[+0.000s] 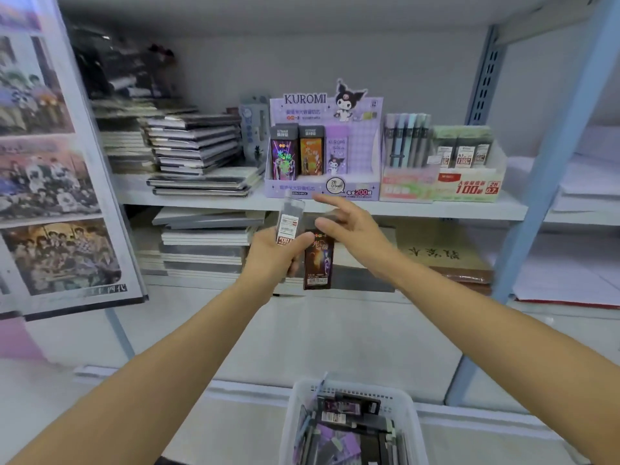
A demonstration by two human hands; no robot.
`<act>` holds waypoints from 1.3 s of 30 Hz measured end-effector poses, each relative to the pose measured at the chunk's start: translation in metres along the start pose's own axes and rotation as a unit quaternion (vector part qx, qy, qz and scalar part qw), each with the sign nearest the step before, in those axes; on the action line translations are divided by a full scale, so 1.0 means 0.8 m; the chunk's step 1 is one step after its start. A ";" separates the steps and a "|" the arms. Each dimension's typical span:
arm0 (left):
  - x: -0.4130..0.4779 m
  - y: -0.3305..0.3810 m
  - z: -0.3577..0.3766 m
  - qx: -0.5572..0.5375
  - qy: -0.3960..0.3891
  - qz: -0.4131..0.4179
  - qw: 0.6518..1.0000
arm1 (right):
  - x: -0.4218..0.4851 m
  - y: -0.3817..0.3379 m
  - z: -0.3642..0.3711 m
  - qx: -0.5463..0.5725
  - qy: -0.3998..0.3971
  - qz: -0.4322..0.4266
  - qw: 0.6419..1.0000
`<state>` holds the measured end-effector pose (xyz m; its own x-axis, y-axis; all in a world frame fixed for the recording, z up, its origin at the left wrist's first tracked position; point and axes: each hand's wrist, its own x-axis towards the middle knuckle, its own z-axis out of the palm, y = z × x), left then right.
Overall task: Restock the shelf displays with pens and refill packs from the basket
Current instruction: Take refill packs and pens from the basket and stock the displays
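Left hand was up at mid-height, fingers curled round two things at once: a clear refill pack with a white label, standing upright above the knuckles, and a dark refill pack hanging just right of it, barcode end down. Right hand hovered just beside, fingers spread and relaxed, holding nothing, its forefinger stretched left with the tip near the top of the clear pack. Nearest of all, down at the bottom edge, sat the white basket, a jumble of purple and black packs lying in it. Further off, behind the hands, the lower level carried a stack of notebooks on the left. Above that ran the shelf board, and on it, straight ahead, stood the Kuromi display with three packs upright in its left half: a dark purple one, an orange one and a lilac one, the checked purple wall showing on the right. Just right of it, pastel pens stood in a pink-fronted box, and next along a green display box held grey-labelled packs. Far left on that board, flat books were piled high. A poster panel filled the left edge, and a blue post rose on the right.
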<state>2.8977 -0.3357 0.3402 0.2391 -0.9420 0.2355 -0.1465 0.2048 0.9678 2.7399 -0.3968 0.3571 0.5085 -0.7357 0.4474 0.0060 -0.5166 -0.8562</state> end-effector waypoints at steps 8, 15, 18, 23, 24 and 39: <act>0.057 0.072 -0.015 -0.133 -0.012 -0.035 0.990 | 0.107 -0.083 -0.065 -0.120 0.125 -0.100 0.980; 0.100 0.078 -0.043 -0.083 -0.013 0.010 0.996 | 0.187 -0.089 -0.087 -0.176 0.185 -0.104 0.961; 0.112 0.071 -0.045 -0.080 -0.007 0.025 0.996 | 0.204 -0.079 -0.076 -0.201 0.177 -0.124 0.956; 0.126 0.053 -0.045 -0.061 0.006 0.044 0.997 | 0.210 -0.059 -0.060 -0.228 0.139 -0.156 0.951; 0.128 0.049 -0.045 -0.059 0.007 0.044 0.997 | 0.209 -0.057 -0.061 -0.238 0.134 -0.161 0.949; 0.135 0.038 -0.050 -0.047 0.007 0.048 0.998 | 0.213 -0.055 -0.069 -0.268 0.091 -0.173 0.943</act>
<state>2.9574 -0.4207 0.3990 0.2409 -0.9133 0.3286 -0.0787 0.3190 0.9445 2.7786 -0.5238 0.4852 0.3998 -0.5210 0.7542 -0.3169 -0.8506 -0.4196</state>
